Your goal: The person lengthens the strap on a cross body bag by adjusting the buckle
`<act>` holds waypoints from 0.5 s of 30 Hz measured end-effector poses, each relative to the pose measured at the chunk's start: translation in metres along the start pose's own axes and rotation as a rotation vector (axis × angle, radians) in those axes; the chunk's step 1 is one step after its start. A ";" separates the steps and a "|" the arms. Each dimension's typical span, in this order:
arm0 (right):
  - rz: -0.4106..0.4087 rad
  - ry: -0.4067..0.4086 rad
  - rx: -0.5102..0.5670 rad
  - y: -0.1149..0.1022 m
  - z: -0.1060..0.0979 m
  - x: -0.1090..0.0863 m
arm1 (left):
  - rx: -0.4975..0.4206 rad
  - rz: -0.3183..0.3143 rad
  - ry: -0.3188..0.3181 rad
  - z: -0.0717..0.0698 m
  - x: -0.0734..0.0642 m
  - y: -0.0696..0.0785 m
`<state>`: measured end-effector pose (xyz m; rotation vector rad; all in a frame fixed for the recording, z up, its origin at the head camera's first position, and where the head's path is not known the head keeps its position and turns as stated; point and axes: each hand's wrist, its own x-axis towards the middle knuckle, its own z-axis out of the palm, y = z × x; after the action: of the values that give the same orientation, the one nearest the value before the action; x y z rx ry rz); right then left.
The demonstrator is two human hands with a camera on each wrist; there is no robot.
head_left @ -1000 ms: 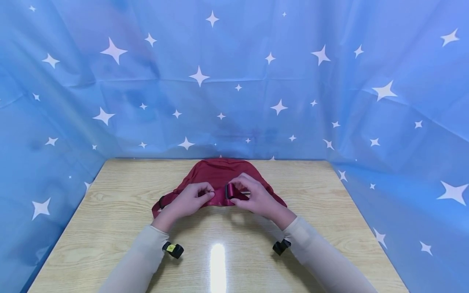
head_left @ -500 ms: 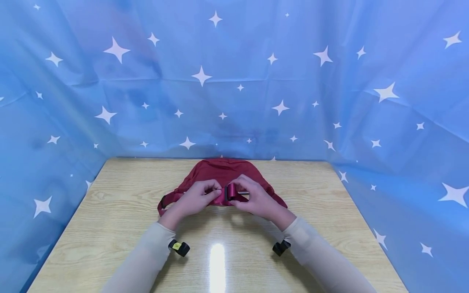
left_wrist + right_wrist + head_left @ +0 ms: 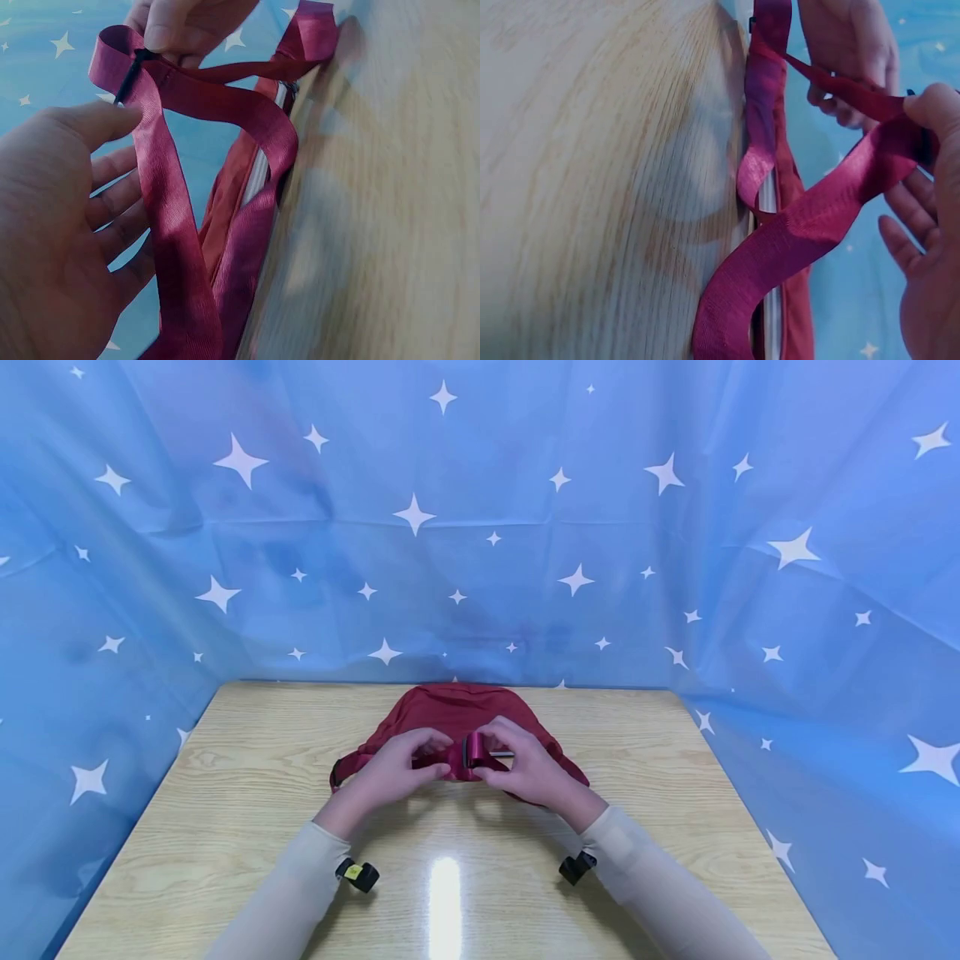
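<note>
A dark red fabric bag (image 3: 450, 706) lies at the back middle of the table. My right hand (image 3: 531, 770) pinches a black strap buckle (image 3: 133, 75), and the bag's crimson webbing strap (image 3: 176, 247) loops through it. In the head view my left hand (image 3: 390, 767) is just left of the buckle, thumb and fingers spread apart. The left wrist view has its thumb beside the strap edge and its loosely bent fingers partly hidden behind the strap. Much of the buckle is covered by the right thumb.
The wooden table (image 3: 247, 860) has a bright light reflection near its front. A pale zipper (image 3: 772, 322) runs along the bag's near edge. Behind the table hangs a blue curtain (image 3: 480, 560) with white stars. Black wrist cameras (image 3: 358, 874) sit below both sleeves.
My left hand slid right along the strap to the buckle while pinching, then its thumb and fingers parted and it drew slightly back left. The right hand has stayed at the buckle.
</note>
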<state>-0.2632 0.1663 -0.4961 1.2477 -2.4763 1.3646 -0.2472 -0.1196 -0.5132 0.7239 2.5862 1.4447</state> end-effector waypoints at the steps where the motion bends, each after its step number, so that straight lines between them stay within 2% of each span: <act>1: 0.004 0.001 0.000 0.000 -0.001 0.000 | 0.020 0.007 0.008 0.000 -0.001 -0.001; 10: 0.029 0.022 0.012 0.000 -0.002 -0.002 | 0.291 0.082 0.106 0.003 -0.009 0.005; 15: 0.032 0.043 0.035 0.001 -0.001 -0.004 | 0.361 0.124 0.140 0.006 -0.006 0.009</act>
<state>-0.2615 0.1694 -0.4979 1.1774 -2.4643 1.4321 -0.2368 -0.1139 -0.5101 0.8632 3.0030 1.1000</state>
